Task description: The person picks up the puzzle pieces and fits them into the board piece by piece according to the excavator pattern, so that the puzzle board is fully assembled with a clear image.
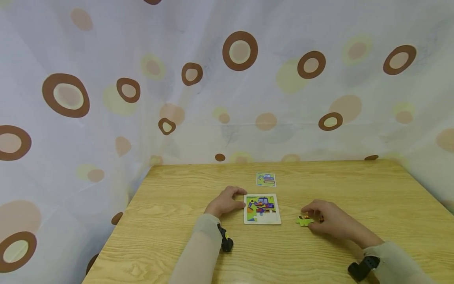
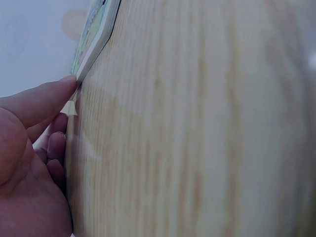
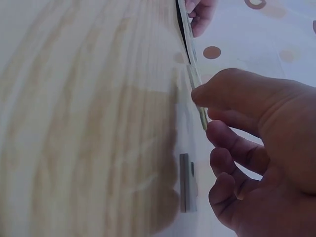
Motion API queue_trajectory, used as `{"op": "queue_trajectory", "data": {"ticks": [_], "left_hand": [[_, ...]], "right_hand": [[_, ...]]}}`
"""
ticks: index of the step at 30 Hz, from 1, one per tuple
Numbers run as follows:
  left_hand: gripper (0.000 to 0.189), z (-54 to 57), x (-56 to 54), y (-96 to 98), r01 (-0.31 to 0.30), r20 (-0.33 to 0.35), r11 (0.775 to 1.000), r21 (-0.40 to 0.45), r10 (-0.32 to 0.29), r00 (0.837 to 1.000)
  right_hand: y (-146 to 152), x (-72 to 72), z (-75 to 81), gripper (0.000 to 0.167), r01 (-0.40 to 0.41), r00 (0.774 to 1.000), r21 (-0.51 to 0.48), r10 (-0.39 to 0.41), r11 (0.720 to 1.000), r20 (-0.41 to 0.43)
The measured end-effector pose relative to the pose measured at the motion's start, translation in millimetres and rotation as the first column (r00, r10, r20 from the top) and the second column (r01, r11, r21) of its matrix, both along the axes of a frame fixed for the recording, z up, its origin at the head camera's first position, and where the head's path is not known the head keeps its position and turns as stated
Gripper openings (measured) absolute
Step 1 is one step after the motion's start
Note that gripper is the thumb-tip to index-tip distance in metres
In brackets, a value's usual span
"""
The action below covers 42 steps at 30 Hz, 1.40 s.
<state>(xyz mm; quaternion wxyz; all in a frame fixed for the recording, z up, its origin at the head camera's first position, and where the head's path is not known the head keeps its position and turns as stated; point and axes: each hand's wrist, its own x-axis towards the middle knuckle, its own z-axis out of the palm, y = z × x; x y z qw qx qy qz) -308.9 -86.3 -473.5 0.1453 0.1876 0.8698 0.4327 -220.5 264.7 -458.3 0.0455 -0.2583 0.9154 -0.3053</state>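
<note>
A square jigsaw puzzle board (image 1: 262, 222) with a white rim lies on the table, showing a partly filled digger picture and a white patch at its lower right. My left hand (image 1: 226, 202) rests at the board's left edge, its thumb (image 2: 54, 96) touching the rim near a corner in the left wrist view. To the right of the board, my right hand (image 1: 330, 219) pinches a green puzzle piece (image 1: 303, 222) between thumb and finger. The held piece (image 3: 203, 117) appears edge-on in the right wrist view. Another piece (image 3: 184, 182) lies flat on the table below that hand.
Behind the board lies a small picture card (image 1: 266, 180) with a similar digger design. The wooden table (image 1: 163, 201) meets a patterned cloth (image 1: 202, 106) at its back and sides. Each wrist carries a black camera (image 1: 363, 269).
</note>
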Motion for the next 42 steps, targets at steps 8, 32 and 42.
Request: {"op": "queue_trajectory", "data": {"ticks": [8, 32, 42], "left_hand": [[0.037, 0.2, 1.5, -1.3, -0.005, 0.007, 1.0, 0.007, 0.005, 1.0], [0.037, 0.1, 0.1, -1.7, -0.005, 0.011, 1.0, 0.003, 0.005, 1.0], [0.036, 3.6, 0.8, -0.7, 0.001, -0.01, 1.0, -0.018, -0.001, 1.0]], "right_hand": [[-11.1, -3.3, 3.1, 0.027, -0.009, 0.998, -0.008, 0.008, 1.0, -0.07], [-80.9, -27.4, 1.3, 0.024, -0.109, 0.994, -0.123, 0.105, 0.986, -0.038], [-98.4, -35.1, -2.9, 0.024, -0.151, 0.989, -0.134, 0.148, 0.979, -0.031]]}}
